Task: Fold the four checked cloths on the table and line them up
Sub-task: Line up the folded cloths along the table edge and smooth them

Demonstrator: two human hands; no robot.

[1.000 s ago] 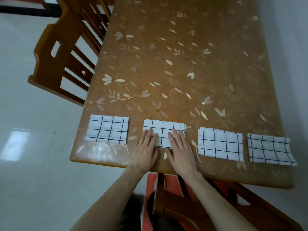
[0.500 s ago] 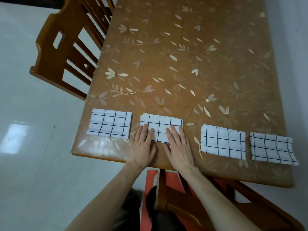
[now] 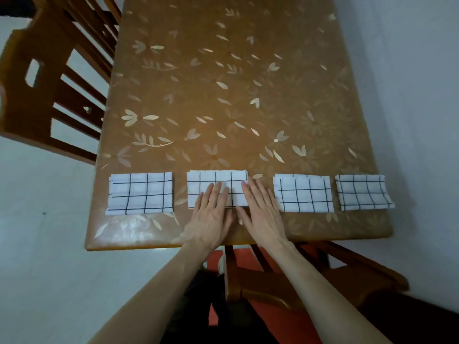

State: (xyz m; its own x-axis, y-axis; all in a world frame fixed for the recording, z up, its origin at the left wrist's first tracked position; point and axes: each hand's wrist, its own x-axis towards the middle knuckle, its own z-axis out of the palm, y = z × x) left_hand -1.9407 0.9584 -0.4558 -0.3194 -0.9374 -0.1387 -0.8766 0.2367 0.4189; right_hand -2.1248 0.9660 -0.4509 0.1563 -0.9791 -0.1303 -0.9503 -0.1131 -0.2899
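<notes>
Four checked cloths lie folded in a row across the lower middle of the frame, near the table (image 3: 223, 95) front edge: first cloth (image 3: 140, 193) at left, second cloth (image 3: 216, 182) centre-left, third cloth (image 3: 304, 193), fourth cloth (image 3: 363, 192) at right. Folding looks done; lining up nearly so, maybe a last nudge. Left hand (image 3: 208, 217) and right hand (image 3: 260, 212) both flat, fingers straight, pressing the second cloth's near edge, grasping nothing

One head-worn camera looks steeply down and forward, close above the near edge of the table (image 3: 223, 95).
</notes>
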